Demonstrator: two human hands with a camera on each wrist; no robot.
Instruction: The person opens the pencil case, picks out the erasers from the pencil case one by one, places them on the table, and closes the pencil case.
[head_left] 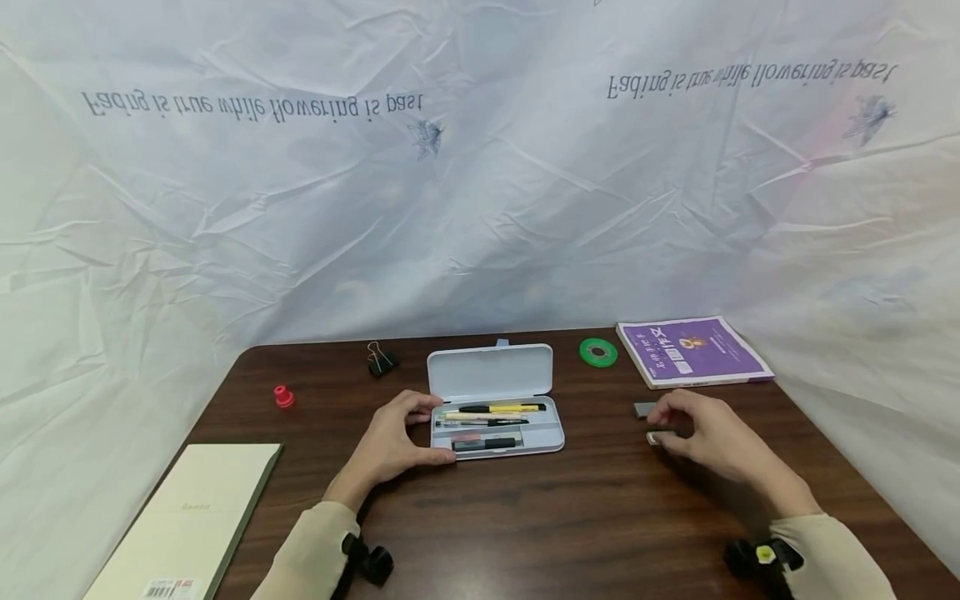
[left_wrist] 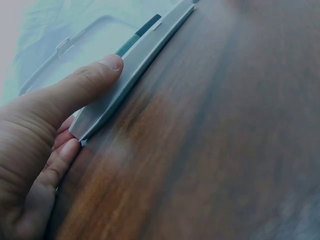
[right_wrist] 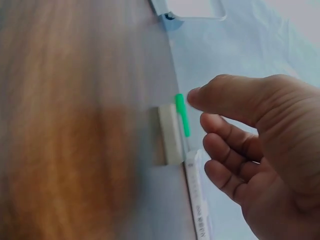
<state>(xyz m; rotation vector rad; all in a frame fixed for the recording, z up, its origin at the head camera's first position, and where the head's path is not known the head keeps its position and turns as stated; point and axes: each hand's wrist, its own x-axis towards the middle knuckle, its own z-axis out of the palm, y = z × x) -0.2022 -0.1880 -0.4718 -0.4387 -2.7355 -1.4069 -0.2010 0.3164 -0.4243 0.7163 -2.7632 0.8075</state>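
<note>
A white pencil case (head_left: 497, 454) lies with its lid (head_left: 490, 372) raised; a yellow-and-black pen (head_left: 502, 408) and several other pens are inside. My left hand (head_left: 390, 437) grips its left end, with the thumb on the front edge and the other fingers around the side. Over the table to the right, my right hand (head_left: 705, 433) has loosely bent fingers with a gap between thumb and forefinger. A small grey flat piece (head_left: 642, 409) lies by its forefinger, and a small pale piece (head_left: 652, 437) shows at the thumb tip. In the right wrist view, a pale block (right_wrist: 171, 134) stands apart from the fingers.
A purple book (head_left: 693, 350) and a green ring-shaped roll (head_left: 598, 352) lie at the back right. Farther left are a black binder clip (head_left: 381, 360) and a red stepped piece (head_left: 283, 396). A cream notebook (head_left: 191, 508) lies front left. A white sheet (head_left: 480, 208) hangs behind the table.
</note>
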